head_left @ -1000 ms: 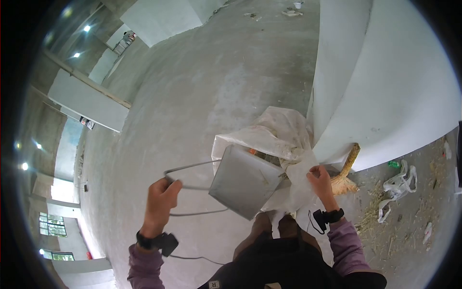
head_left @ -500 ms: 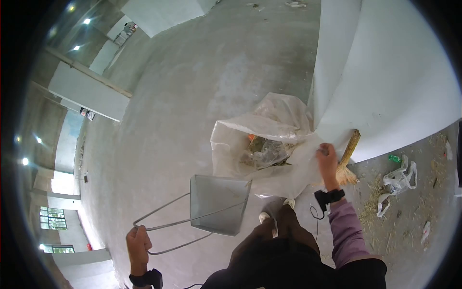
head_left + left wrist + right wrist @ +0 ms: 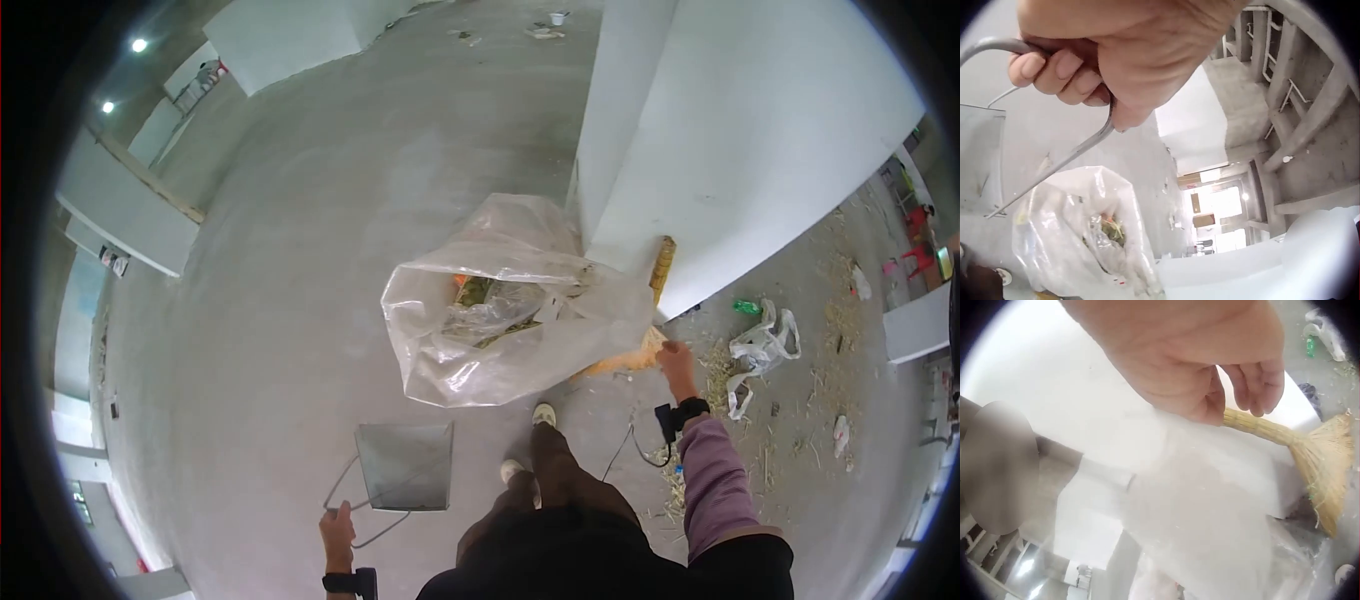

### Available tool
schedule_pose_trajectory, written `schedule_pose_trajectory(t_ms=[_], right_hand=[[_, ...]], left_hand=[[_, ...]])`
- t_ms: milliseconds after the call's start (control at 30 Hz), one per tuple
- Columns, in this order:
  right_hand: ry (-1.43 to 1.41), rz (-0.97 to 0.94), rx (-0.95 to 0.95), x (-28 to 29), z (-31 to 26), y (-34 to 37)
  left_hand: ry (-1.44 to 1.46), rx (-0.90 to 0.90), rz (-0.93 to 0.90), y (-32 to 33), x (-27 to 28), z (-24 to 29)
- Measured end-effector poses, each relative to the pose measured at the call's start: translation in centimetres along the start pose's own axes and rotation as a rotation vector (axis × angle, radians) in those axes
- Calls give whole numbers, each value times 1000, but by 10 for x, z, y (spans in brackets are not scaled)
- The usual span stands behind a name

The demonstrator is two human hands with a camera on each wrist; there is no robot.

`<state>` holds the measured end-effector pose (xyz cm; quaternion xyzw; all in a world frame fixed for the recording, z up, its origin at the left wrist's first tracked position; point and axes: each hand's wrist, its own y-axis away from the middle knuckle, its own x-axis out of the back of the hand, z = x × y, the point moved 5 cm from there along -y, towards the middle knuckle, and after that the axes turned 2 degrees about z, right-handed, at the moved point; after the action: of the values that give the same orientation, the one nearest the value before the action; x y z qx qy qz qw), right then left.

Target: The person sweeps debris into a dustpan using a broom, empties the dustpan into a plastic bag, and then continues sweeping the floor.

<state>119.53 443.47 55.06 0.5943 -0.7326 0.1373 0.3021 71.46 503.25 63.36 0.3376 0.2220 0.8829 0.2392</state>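
The left hand (image 3: 338, 530) grips the bent metal handle of a grey dustpan (image 3: 408, 468), which is at floor level left of the feet. In the left wrist view, the fingers (image 3: 1063, 67) curl round the handle (image 3: 1079, 150). A large translucent plastic bag (image 3: 440, 375) gapes beside the pillar, with crumpled plastic and green and orange bits inside. The right hand (image 3: 677, 368) hangs by the straw broom (image 3: 662, 265), near the bag's right side. In the right wrist view its fingers are loosely bent above the broom handle (image 3: 1260, 427), with no grip visible.
A white pillar (image 3: 720, 160) rises behind the broom. To the right, a white plastic bag (image 3: 765, 345), a green bottle (image 3: 746, 307) and scattered straw (image 3: 815, 385) lie on the concrete floor (image 3: 250, 330). Two shod feet stand between the dustpan and the broom.
The dustpan has moved from over the bag's opening down and left with the left hand. The right hand has come away from the bag's edge, lower, beside the broom's bristles.
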Motion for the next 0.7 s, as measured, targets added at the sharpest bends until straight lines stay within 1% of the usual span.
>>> schedule_pose_trajectory(t_ms=[33,133,267,367,433,533,633,700], right_hand=[[-90,-77,-149,-3,8,10],[-404,-201,-432,-11,21,27],[-578,-233,-526,-21,20,5],[-768,-230,-504,-41,21,-48],[-860,-293,-446,-54,17,-88],[-973,-198,-597,-53,-5,-123],[-1108,-280,-674,-56,-19,-145],[-1229,-367,-687,-63,-27,-153]], left_hand=[[-18,10,12,-6,1,-16],[-23,55,32,-20,6,-55],[-16,109,53,-29,3,-91],[-67,192,80,-28,-4,-114],[-105,198,75,-25,-11,-124],[-138,212,63,-14,-22,-127],[-188,229,48,-5,-29,-126],[-234,216,49,0,-33,-120]])
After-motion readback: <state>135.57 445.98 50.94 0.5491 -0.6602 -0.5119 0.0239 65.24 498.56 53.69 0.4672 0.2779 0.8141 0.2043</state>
